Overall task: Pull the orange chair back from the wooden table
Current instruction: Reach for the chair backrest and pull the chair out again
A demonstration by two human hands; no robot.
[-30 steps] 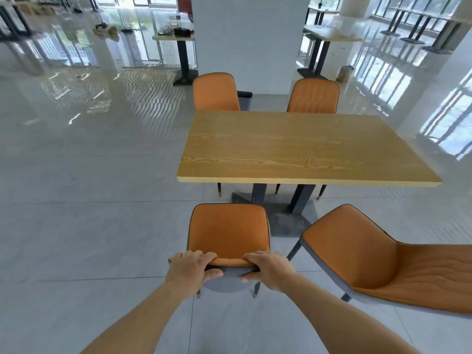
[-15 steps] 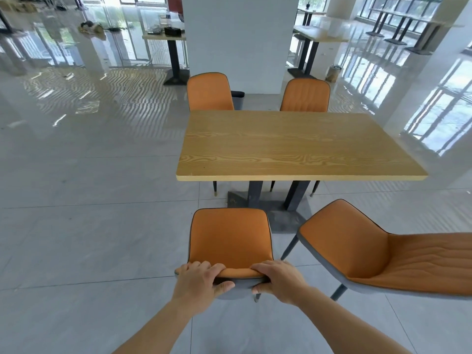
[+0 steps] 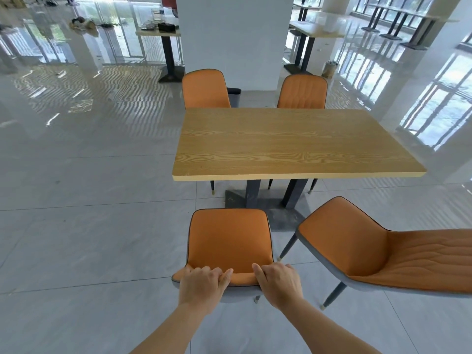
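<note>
Closest to me, two bare forearms reach forward, and both hands are curled over the top edge of the orange chair's backrest: the left hand (image 3: 201, 286) on its left part, fingers wrapped over the rim, the right hand (image 3: 279, 283) on its right part, thumb angled inward. Both are closed firmly on the orange chair (image 3: 228, 240), which stands on the grey tiled floor (image 3: 84, 238) on the near side of the wooden table (image 3: 293, 141), its seat clear of the table edge with a strip of floor and the dark table base (image 3: 265, 203) showing between them. Just to its right a second orange chair (image 3: 378, 251) is turned sideways, well out from the table. Across the tabletop, two more orange chairs are tucked in on the far side, the left one (image 3: 205, 89) smooth-backed and the right one (image 3: 302, 92) stitched in ribs. That makes four orange chairs at one wooden table. I can read no brand, label or lettering on any of them. Behind stands a broad white pillar (image 3: 233, 39), with a small table (image 3: 159, 33) carrying dark items to its left and another table (image 3: 316, 30) to its right. Farther right, a row of dark-legged counters (image 3: 398, 24) runs along the windows.
</note>
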